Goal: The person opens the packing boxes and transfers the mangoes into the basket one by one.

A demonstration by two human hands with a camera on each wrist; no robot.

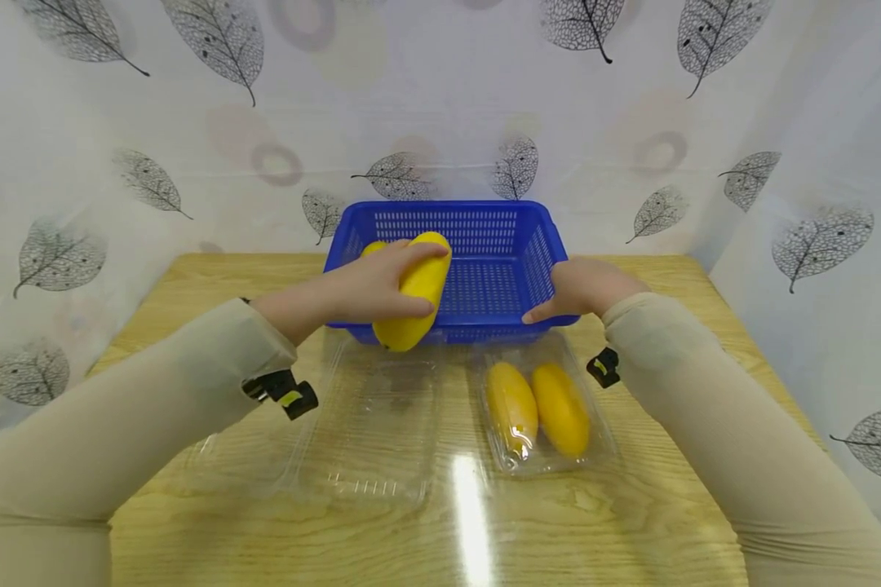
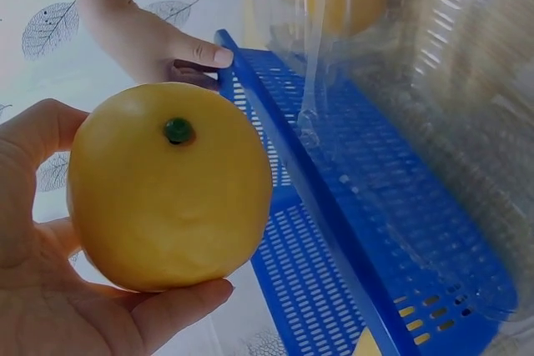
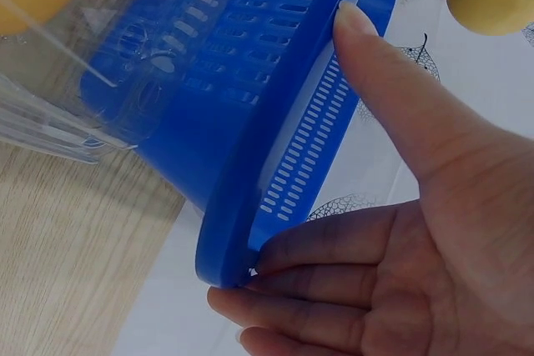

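My left hand grips a plump yellow mango over the front left of the blue plastic basket. In the left wrist view, the green stem end of this mango faces the camera, with thumb and fingers around its sides. Part of another yellow mango shows in the basket behind my left hand. My right hand holds the basket's front right corner. The right wrist view shows the thumb on the rim and the other fingers bent at the corner.
Before the basket, a clear plastic clamshell lies open on the wooden table. To its right, a clear container holds two orange-yellow mangoes. A leaf-patterned curtain hangs behind.
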